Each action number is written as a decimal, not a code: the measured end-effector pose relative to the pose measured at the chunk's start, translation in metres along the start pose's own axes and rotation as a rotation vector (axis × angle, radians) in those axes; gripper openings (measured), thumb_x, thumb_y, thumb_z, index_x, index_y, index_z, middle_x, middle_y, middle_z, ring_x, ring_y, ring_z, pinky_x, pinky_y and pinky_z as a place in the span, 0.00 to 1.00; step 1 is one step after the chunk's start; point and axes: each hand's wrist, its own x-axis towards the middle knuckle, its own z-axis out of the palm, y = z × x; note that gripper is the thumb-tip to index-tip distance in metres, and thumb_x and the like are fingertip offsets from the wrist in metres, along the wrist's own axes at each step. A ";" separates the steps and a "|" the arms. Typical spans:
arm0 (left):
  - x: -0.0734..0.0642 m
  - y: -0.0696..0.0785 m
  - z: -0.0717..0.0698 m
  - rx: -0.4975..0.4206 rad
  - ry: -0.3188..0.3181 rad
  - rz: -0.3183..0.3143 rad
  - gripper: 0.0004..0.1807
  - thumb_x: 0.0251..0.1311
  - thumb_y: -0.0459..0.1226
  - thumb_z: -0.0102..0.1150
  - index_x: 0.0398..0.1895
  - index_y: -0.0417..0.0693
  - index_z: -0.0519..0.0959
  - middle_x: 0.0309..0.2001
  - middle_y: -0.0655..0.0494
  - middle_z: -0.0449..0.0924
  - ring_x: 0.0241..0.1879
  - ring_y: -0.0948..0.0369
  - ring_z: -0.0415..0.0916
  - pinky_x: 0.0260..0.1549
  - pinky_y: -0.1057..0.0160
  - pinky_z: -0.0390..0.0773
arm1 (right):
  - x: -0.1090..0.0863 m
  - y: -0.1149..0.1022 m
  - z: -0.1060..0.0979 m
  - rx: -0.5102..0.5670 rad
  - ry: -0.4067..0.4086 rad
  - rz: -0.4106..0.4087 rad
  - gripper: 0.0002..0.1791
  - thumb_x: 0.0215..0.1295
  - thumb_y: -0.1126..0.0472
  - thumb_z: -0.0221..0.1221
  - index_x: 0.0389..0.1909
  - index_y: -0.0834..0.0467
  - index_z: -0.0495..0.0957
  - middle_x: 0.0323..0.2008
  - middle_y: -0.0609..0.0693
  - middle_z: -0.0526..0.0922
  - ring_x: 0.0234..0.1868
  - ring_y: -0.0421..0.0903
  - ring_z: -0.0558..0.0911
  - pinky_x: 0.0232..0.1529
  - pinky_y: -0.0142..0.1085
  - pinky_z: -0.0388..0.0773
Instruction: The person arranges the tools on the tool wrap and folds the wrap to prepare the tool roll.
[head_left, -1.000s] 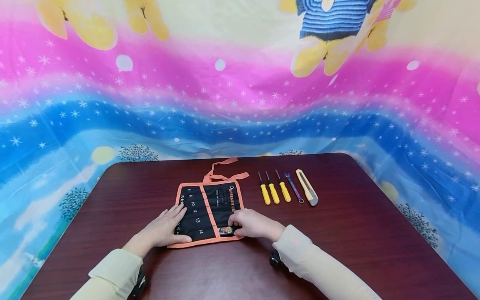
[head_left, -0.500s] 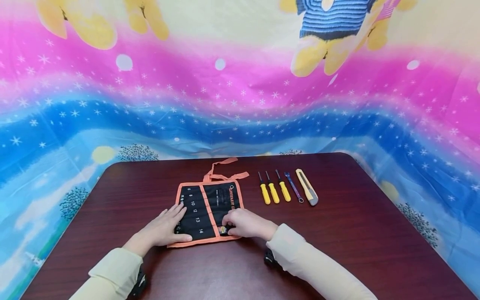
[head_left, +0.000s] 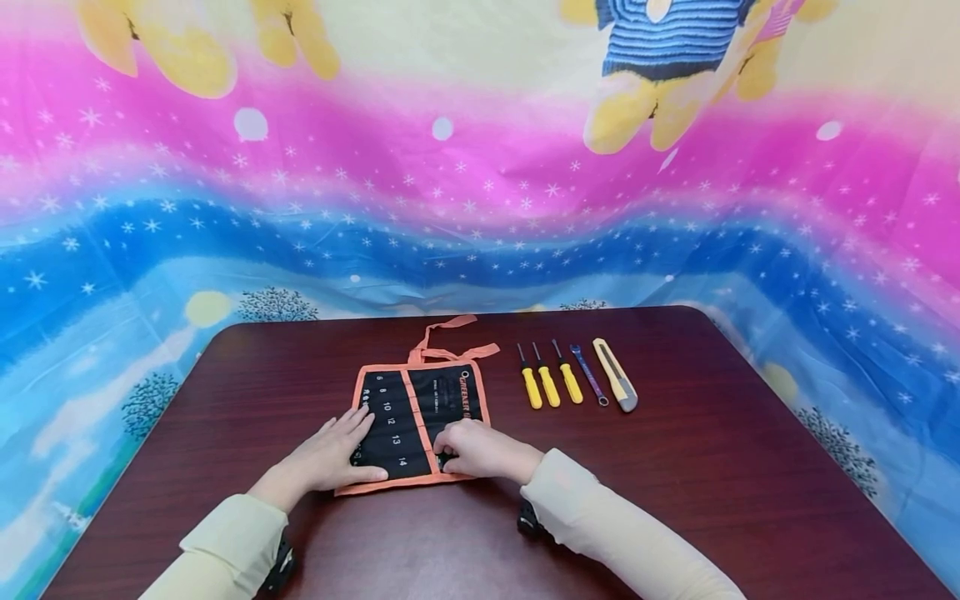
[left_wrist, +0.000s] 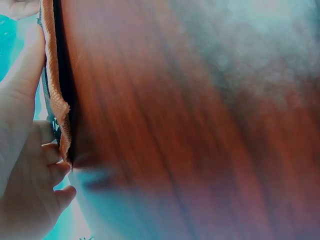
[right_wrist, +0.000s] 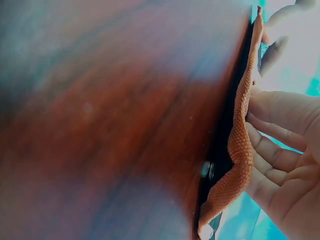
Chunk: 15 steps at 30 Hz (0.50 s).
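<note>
A black tool roll (head_left: pixel 392 425) with orange edging and printed numbers lies unrolled on the table. My left hand (head_left: pixel 330 454) rests spread on its left part, thumb along the lower edge. In the left wrist view, fingers (left_wrist: pixel 60 172) lie against the orange-edged cloth. At the lower right of the roll, my right hand (head_left: pixel 483 450) pinches a small dark flat item (head_left: pixel 442 461) beside the orange middle strip. The hand hides most of this item, and its kind cannot be told. The right wrist view shows the right fingers (right_wrist: pixel 275 150) curled behind the orange edging (right_wrist: pixel 241 145).
To the right of the roll lie three yellow-handled screwdrivers (head_left: pixel 550 387), a combination wrench (head_left: pixel 589 375) and a pale yellow box cutter (head_left: pixel 614 375). Orange ties (head_left: pixel 453 354) trail from the roll's far edge. A printed cloth (head_left: pixel 480 167) hangs behind the dark table (head_left: pixel 720 467).
My right hand has slid left across the roll with the small item, whose red and yellow label has gone from sight at the middle strip. The left hand stays in place.
</note>
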 end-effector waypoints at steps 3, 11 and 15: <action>0.000 0.000 0.000 0.003 0.003 0.001 0.54 0.48 0.65 0.56 0.66 0.32 0.57 0.67 0.35 0.51 0.67 0.43 0.46 0.61 0.42 0.48 | 0.001 0.000 0.000 0.007 0.003 0.003 0.10 0.56 0.62 0.64 0.40 0.55 0.83 0.33 0.42 0.79 0.32 0.33 0.74 0.35 0.25 0.74; 0.001 -0.001 0.001 0.003 -0.002 -0.002 0.54 0.48 0.66 0.54 0.67 0.33 0.57 0.67 0.36 0.51 0.67 0.43 0.46 0.61 0.42 0.48 | -0.002 0.000 -0.004 0.064 -0.013 0.023 0.11 0.56 0.61 0.65 0.41 0.55 0.83 0.33 0.42 0.78 0.32 0.33 0.74 0.35 0.24 0.73; 0.000 -0.001 0.001 0.001 0.001 -0.005 0.54 0.48 0.66 0.54 0.67 0.33 0.56 0.67 0.36 0.51 0.67 0.44 0.46 0.61 0.42 0.48 | -0.006 0.003 -0.013 0.103 -0.002 0.005 0.13 0.56 0.60 0.64 0.43 0.57 0.82 0.35 0.43 0.79 0.33 0.34 0.75 0.35 0.24 0.73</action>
